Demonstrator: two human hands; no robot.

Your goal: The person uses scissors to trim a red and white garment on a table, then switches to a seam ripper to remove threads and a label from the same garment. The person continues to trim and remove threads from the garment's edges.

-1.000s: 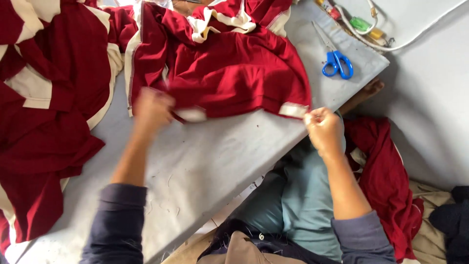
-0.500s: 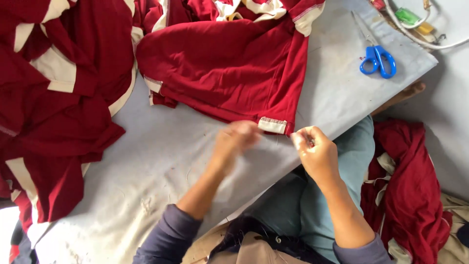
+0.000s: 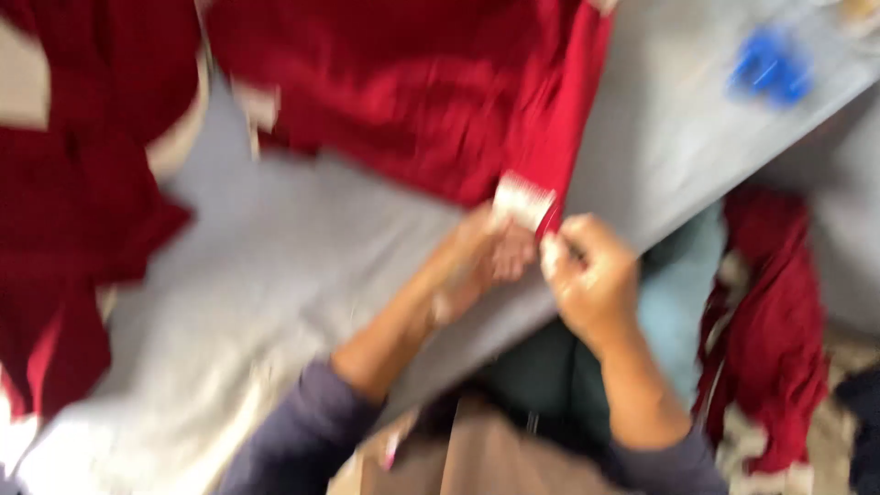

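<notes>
Hands closer now: left hand (image 3: 486,257), right hand (image 3: 587,275) pinch red garment's (image 3: 440,110) ribbed cream cuff (image 3: 522,200).

Both hands at the cream cuff of a red garment, bench edge; view blurred.

L hand (image 3: 481,261) & R hand (image 3: 591,275) close together, each grip pinching red garment (image 3: 412,101) at cream cuff (image 3: 522,200) just above fingers. Blue scissors (image 3: 770,66) well up-right of R grip on grey bench (image 3: 275,275); more red cloth (image 3: 82,202) far left of L grip.
</notes>
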